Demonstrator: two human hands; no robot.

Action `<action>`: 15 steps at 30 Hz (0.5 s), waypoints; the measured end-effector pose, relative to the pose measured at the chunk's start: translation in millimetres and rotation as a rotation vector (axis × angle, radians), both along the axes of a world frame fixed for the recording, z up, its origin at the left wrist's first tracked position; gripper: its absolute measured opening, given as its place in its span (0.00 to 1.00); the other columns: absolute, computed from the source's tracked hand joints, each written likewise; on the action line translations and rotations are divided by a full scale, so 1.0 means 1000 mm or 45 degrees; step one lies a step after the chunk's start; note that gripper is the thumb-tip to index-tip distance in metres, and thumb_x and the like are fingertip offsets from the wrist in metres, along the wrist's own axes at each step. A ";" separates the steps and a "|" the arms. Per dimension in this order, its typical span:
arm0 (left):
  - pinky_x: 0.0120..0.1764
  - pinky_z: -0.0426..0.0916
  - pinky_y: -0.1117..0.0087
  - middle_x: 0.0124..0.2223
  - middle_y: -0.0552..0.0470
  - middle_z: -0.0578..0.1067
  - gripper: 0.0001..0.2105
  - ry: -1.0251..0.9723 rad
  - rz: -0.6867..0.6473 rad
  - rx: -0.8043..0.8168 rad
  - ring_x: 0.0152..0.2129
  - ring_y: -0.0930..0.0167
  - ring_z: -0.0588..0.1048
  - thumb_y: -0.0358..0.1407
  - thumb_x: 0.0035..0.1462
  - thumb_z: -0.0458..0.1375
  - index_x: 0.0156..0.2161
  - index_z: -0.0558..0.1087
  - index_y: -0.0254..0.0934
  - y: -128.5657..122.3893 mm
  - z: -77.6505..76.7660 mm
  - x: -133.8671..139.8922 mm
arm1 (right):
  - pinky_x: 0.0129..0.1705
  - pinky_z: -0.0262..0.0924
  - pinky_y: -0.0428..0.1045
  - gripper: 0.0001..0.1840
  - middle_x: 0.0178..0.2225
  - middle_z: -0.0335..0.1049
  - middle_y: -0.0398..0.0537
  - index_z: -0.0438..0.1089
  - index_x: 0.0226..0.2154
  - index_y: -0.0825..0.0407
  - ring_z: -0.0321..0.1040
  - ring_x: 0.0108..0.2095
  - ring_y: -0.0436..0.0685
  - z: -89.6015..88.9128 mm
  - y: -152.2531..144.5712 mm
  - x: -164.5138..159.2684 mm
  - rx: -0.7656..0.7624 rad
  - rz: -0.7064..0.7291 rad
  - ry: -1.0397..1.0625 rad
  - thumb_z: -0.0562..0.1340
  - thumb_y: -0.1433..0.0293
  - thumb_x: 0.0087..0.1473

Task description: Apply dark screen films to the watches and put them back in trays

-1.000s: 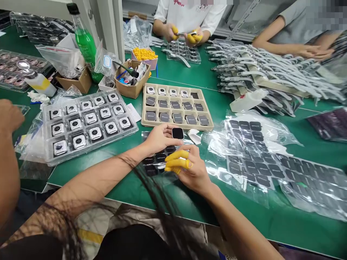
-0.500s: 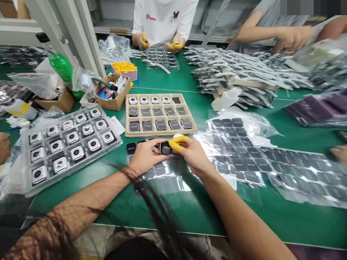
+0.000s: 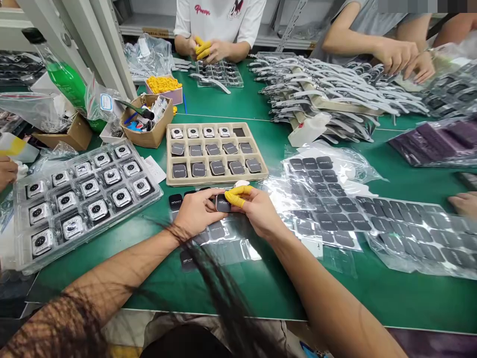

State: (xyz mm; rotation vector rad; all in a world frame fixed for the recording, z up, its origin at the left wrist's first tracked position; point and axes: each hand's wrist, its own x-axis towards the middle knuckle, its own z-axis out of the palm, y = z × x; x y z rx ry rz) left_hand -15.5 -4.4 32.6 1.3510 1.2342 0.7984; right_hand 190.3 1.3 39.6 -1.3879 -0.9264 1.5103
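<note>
A smartwatch head (image 3: 223,203) without a strap is held just above the table, its dark face with white lettering turned up. My left hand (image 3: 196,215) grips it by the left edge between thumb and fingers. Yellow finger cots cover the thumb and forefinger of my right hand (image 3: 259,209), which are closed on the watch's upper right edge. Beneath both hands lies a clear sheet of dark square screen films (image 3: 217,230), partly hidden. Just beyond, a beige tray (image 3: 218,183) holds watch heads, most with dark lettered faces up and several with pale backs up.
At left, a clear plastic tray (image 3: 122,208) holds more watch heads, backs up. More film sheets (image 3: 330,201) spread to the right. A heap of grey straps (image 3: 335,94), a white bottle (image 3: 309,129) and a cardboard box (image 3: 149,135) stand farther back. Co-workers' hands (image 3: 208,49) work across the table.
My hands keep their hold on the smartwatch head, its lettering now clearer. The view has shifted slightly. Across the table, the co-worker's yellow-tipped hands have come together.
</note>
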 end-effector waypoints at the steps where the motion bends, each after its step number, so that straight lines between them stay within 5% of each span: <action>1: 0.48 0.91 0.62 0.33 0.55 0.91 0.30 -0.002 -0.001 -0.003 0.35 0.61 0.93 0.26 0.52 0.82 0.62 0.95 0.39 0.000 0.000 0.000 | 0.45 0.84 0.56 0.37 0.34 0.86 0.46 0.84 0.32 0.47 0.82 0.38 0.61 0.000 0.000 0.000 -0.002 -0.002 -0.001 0.98 0.47 0.28; 10: 0.48 0.91 0.62 0.32 0.55 0.90 0.28 -0.024 -0.002 -0.011 0.35 0.60 0.93 0.25 0.51 0.82 0.59 0.95 0.40 0.001 -0.001 0.000 | 0.47 0.84 0.56 0.39 0.34 0.86 0.47 0.86 0.33 0.48 0.83 0.39 0.61 0.000 0.000 0.000 -0.013 -0.010 -0.010 0.99 0.48 0.26; 15: 0.48 0.90 0.62 0.33 0.55 0.91 0.28 -0.003 -0.011 -0.024 0.36 0.60 0.94 0.25 0.52 0.82 0.60 0.94 0.40 0.001 -0.003 -0.001 | 0.44 0.84 0.55 0.38 0.35 0.85 0.47 0.84 0.36 0.47 0.83 0.39 0.61 -0.009 0.000 0.003 0.046 0.016 -0.050 0.98 0.47 0.32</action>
